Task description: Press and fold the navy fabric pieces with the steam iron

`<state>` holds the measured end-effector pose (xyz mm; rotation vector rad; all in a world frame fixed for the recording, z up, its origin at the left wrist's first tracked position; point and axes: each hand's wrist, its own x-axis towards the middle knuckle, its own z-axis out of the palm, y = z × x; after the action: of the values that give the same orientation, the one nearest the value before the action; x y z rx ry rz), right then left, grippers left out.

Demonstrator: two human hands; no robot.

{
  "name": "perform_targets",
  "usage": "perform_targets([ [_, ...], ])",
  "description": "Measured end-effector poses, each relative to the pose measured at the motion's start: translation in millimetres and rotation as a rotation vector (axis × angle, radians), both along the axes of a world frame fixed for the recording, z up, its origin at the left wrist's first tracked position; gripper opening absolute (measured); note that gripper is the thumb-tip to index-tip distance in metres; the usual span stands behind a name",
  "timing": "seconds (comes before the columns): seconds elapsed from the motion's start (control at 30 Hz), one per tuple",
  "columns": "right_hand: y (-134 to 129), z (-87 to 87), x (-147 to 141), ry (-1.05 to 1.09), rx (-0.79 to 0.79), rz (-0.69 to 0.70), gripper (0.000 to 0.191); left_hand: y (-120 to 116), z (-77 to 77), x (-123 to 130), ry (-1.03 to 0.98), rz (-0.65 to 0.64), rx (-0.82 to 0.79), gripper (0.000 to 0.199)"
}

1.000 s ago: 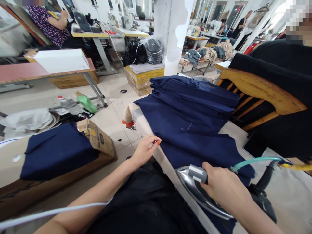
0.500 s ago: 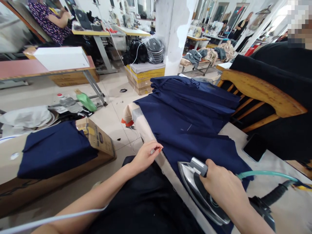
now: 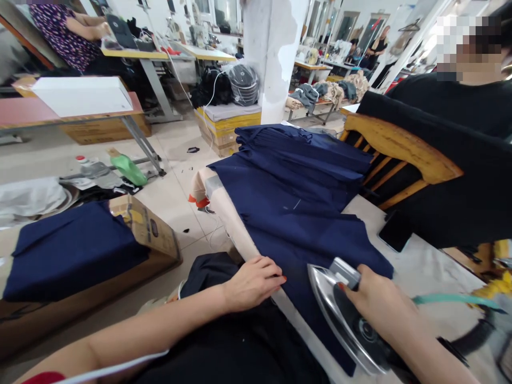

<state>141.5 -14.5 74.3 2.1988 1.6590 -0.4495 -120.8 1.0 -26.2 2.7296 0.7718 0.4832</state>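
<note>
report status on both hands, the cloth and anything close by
Right hand gripping iron on navy cloth. Left hand at cloth's near edge. Phone on table, beyond the iron.

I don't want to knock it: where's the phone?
In the head view, the phone lies right of the navy cloth, near the wooden chair.

The right hand [image 3: 380, 298] grips a silver-and-black metal iron [image 3: 340, 314] on dark navy fabric [image 3: 296, 224]; the left hand [image 3: 256, 282] rests at the fabric's near left edge.
</note>
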Motion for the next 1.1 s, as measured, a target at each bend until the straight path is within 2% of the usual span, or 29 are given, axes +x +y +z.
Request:
perform_targets([
  [0.1,-12.8,-6.7,27.3,0.008,-0.018,-0.073,0.027,4.1,1.5,-1.2,0.019,-0.02,0.0,0.025],
  [0.17,-17.5,-8.6,33.4,0.016,-0.015,-0.08,0.027,6.8,4.1,-1.1,0.037,-0.038,-0.013,0.024],
  [0.47,-17.3,-1.8,25.7,-0.002,0.002,-0.058,0.025,13.1,11.1,3.1,0.068,-0.062,-0.05,0.022],
  [0.63,-17.2,-2.3,28.3,0.038,0.017,-0.053,0.026,21.6,25.4,10.3,0.162,-0.093,-0.029,0.022],
  [0.73,-27.0,-10.6,43.3,0.075,0.039,-0.066,0.026,31.9,35.8,18.5,0.219,-0.129,-0.021,0.025],
  [0.8,-41.2,-19.4,65.7,0.098,0.055,-0.091,0.027,37.9,40.4,26.7,0.239,-0.149,-0.038,0.025],
  [0.9,-70.0,-29.8,111.9,0.038,0.148,-0.17,0.029,40.2,41.2,44.2,0.246,-0.168,-0.099,0.02],
  [0.97,-87.0,-30.6,137.3,-0.12,0.244,-0.212,0.032,35.8,38.7,59.2,0.228,-0.152,-0.15,0.011],
  [1.03,-95.6,-28.7,145.7,-0.295,0.389,-0.126,0.035,27.9,35.9,75.1,0.216,-0.102,-0.193,0.013],
  [1.1,-93.0,-29.7,133.2,-0.291,0.565,0.094,0.036,19.1,33.9,89.5,0.223,-0.036,-0.227,0.02],
])
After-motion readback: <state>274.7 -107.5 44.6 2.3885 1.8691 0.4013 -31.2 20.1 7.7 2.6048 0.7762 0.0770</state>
